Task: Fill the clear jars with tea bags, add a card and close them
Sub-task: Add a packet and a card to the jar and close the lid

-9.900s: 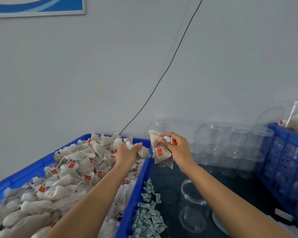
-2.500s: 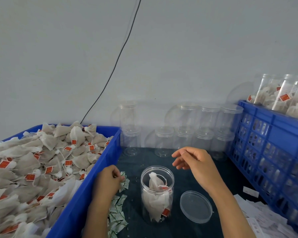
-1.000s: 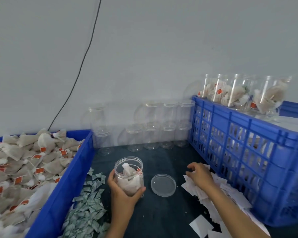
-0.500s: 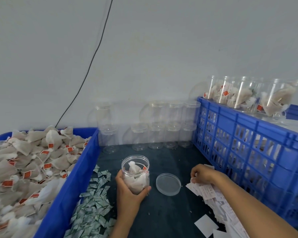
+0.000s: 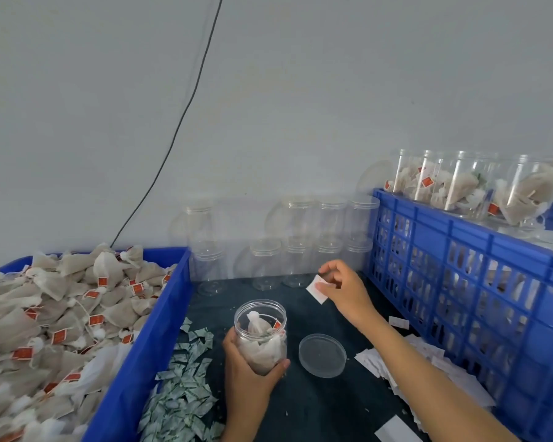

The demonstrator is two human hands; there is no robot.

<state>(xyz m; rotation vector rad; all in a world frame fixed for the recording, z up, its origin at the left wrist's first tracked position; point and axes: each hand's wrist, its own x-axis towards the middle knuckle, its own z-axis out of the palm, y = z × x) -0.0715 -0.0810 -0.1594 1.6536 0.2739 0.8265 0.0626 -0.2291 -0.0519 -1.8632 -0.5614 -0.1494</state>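
One open jar (image 5: 261, 338), upright on the dark mat, already holds tea bags; the left hand (image 5: 248, 378) is wrapped around its lower wall; the right hand (image 5: 344, 290) pinches a white card (image 5: 316, 290) above and beyond it, not yet inserted. Card insertion and closing remain; the lid (image 5: 322, 355) lies just right of the jar; the card's print is illegible and the bag count cannot be read.

Left hand (image 5: 249, 371) cupped in a grasp low down, right hand (image 5: 342, 290) raised, fingertips pinched

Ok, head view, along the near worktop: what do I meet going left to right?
Blue bin of tea bags → green sachets → left hand holding the jar → lid → loose cards → blue crate.
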